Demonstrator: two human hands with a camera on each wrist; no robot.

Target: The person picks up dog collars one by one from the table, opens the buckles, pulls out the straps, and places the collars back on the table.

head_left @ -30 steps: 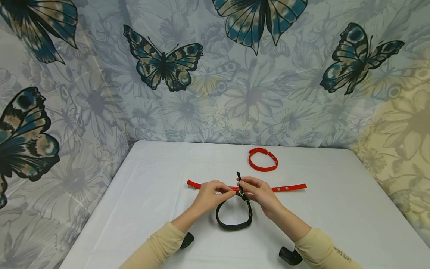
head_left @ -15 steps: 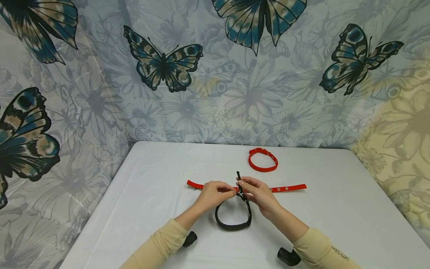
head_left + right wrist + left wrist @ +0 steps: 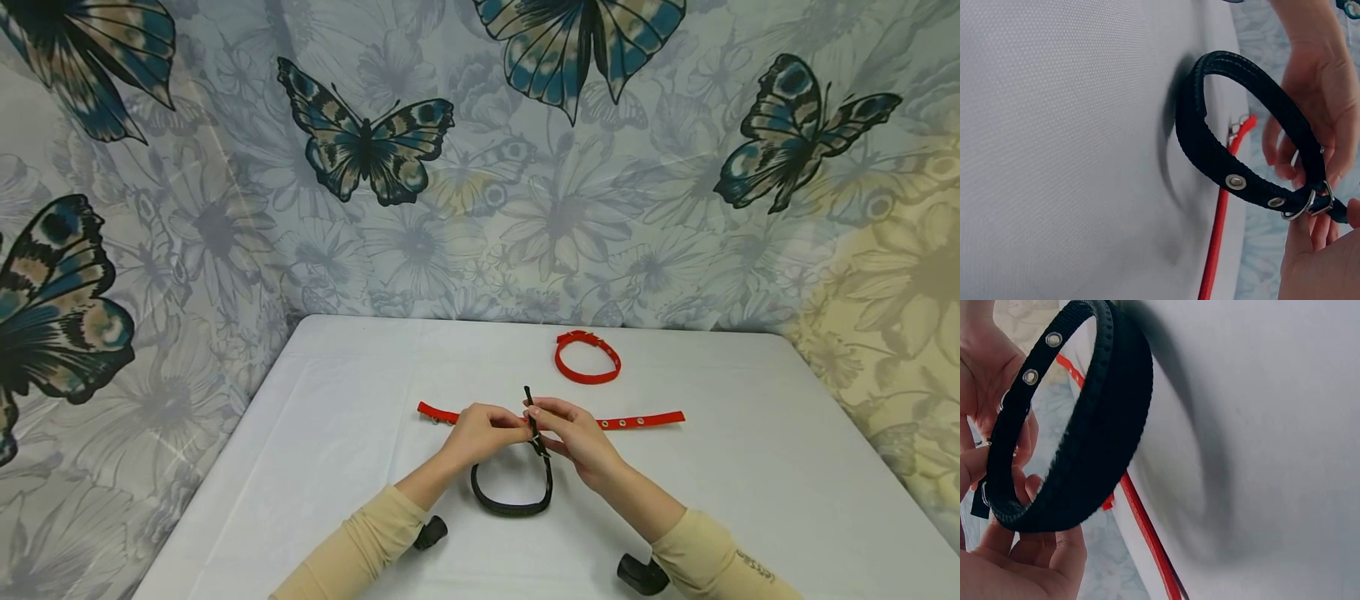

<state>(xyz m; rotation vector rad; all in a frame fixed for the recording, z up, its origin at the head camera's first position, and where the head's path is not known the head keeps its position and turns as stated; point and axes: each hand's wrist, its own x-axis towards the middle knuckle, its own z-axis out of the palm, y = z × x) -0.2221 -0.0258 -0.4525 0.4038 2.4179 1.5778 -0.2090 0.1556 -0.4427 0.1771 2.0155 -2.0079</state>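
Observation:
A black collar (image 3: 512, 507), bent into a loop, hangs just over the white table in both hands. My left hand (image 3: 480, 435) pinches it beside the metal buckle (image 3: 1324, 199). Opposite, my right hand (image 3: 579, 440) grips the strap near its free end (image 3: 527, 395), which sticks up between the fingers. In the right wrist view the strap passes through the buckle, with a D-ring (image 3: 1299, 209) right beside it. Metal eyelets (image 3: 1030, 376) line the strap in the left wrist view, and a wider padded band (image 3: 1100, 431) forms the far side of the loop.
Behind the hands a red collar (image 3: 652, 420) lies stretched out, its middle hidden by them. Farther back sits a second red collar (image 3: 588, 378), closed in a ring. Dark cylindrical pieces (image 3: 642, 573) show beside both sleeves over the white table (image 3: 337, 375).
Both hands and the black collar have shifted slightly left. The left hand has come closer to the right at the buckle, and the collar's loop looks flatter.

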